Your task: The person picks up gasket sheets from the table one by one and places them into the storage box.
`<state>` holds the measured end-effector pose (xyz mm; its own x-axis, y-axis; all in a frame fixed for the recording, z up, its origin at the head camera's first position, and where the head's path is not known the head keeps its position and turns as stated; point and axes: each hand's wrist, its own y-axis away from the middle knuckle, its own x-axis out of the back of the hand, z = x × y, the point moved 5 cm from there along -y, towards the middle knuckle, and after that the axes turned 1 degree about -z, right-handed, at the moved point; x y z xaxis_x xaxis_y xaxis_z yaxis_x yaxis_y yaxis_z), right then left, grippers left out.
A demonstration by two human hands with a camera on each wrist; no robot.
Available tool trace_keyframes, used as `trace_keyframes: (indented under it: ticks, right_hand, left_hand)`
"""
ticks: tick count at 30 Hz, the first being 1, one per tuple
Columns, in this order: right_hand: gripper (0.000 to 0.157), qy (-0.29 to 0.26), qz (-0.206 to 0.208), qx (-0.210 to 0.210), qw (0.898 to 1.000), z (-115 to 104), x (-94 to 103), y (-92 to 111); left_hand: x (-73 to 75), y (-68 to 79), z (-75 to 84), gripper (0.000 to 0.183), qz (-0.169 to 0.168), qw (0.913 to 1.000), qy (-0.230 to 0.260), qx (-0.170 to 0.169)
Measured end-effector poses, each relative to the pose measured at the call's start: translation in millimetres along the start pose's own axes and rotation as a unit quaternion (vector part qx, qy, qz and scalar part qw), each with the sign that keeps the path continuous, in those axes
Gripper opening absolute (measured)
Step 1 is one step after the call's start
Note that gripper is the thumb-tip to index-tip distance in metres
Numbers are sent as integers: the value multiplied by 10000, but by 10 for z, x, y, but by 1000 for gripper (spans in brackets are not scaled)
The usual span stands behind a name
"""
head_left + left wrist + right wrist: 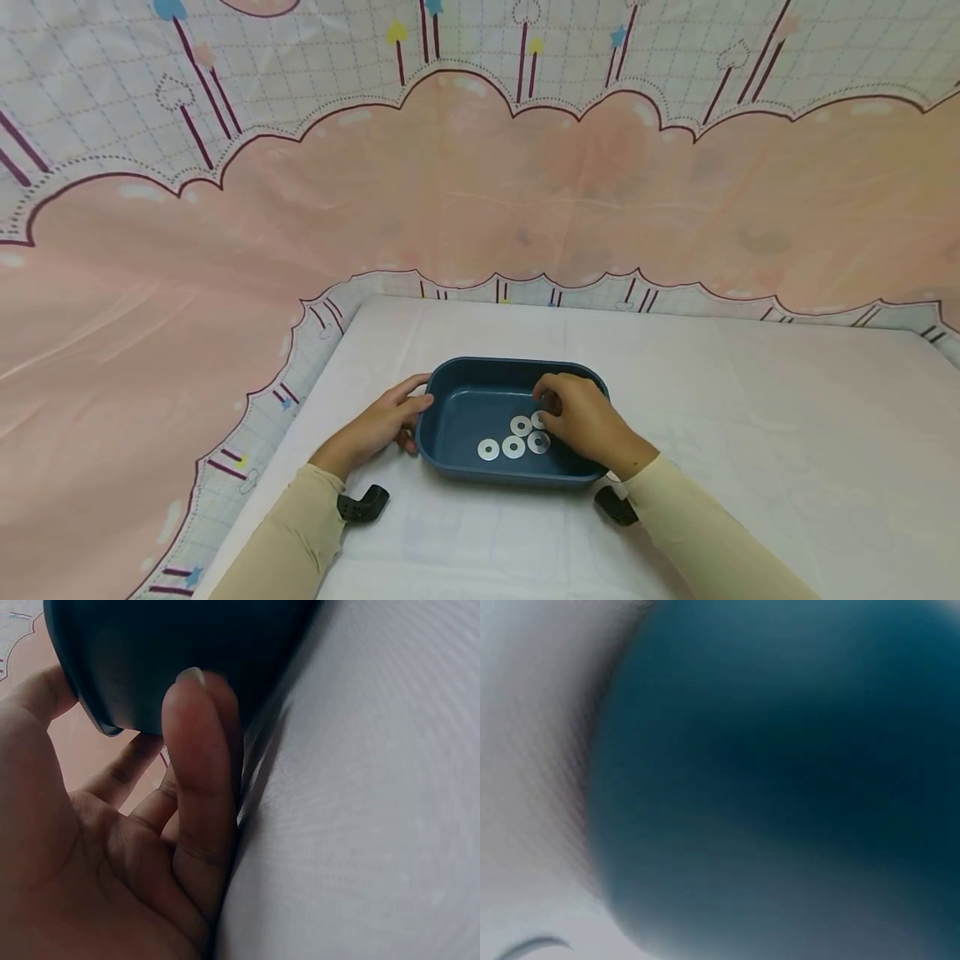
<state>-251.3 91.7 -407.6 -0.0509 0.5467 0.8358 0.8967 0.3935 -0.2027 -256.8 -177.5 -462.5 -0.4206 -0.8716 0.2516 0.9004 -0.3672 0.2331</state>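
A dark blue rectangular tray [467, 417] sits on the white-covered table. Inside it, several flat silver washers [513, 447] lie grouped toward the front right. My left hand [378, 423] holds the tray's left end, thumb at the rim; the left wrist view shows fingers [196, 750] against its outer wall [150, 645]. My right hand [581, 417] reaches over the right end with bent fingers. Its thumb overlaps one washer [537, 419], and I cannot tell whether it pinches it. In the right wrist view the blurred tray wall [765, 787] fills most of the frame.
Outside the tray's front right corner, partly behind the right wrist, a washer [613, 477] lies on the white tablecloth [750, 433]. Black wrist devices [363, 504] are strapped at both sleeves. Behind the table hangs a pink and white patterned cloth [525, 192].
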Motion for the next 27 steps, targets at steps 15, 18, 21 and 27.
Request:
trace_keyframes:
  ticks: [15, 18, 21, 27]
  right_hand:
    - [27, -736, 1087, 595, 9896, 23, 457, 339]
    - [28, -699, 1222, 559, 9885, 78, 546, 422]
    - [27, -620, 1362, 516, 9874, 160, 624, 493]
    - [22, -444, 1335, 85, 9900, 410, 694, 563]
  left_hand:
    - [-7, -6, 4, 51, 65, 9999, -29, 78]
    - [-14, -14, 8, 51, 114, 9999, -24, 123]
    - [-18, -26, 9, 51, 159, 9998, -22, 130]
    - [-30, -42, 16, 51, 228, 9996, -34, 178]
